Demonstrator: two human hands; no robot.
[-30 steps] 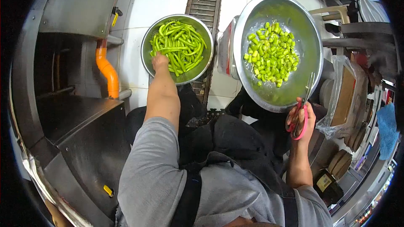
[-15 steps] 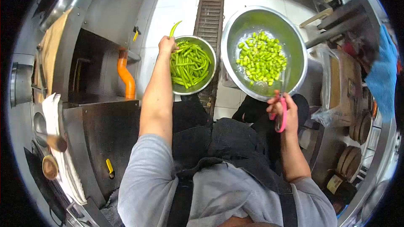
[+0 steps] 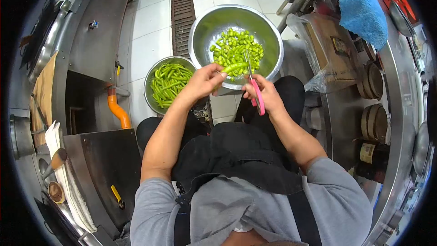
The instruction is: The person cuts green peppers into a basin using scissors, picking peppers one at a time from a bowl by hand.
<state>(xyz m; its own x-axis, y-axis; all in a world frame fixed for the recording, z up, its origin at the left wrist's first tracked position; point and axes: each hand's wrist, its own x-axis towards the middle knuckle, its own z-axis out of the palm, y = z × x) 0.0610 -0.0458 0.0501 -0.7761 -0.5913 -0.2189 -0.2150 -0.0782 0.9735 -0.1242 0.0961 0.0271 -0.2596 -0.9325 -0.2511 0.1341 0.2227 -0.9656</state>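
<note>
My left hand pinches one end of a long green pepper over the near edge of the large steel bowl. Pink-handled scissors are in my right hand, their blades at the pepper's other end. Cut green pieces lie in the large bowl below the blades. To the left, a smaller steel bowl holds many whole green peppers.
A floor drain grate runs beyond the bowls. An orange pipe and steel cabinets stand at left. At right are a plastic-wrapped box, a blue cloth and a steel counter edge.
My left hand has lifted a pepper from the smaller bowl and brought it over to the large bowl. The scissors have come up to the pepper. The view has shifted.
</note>
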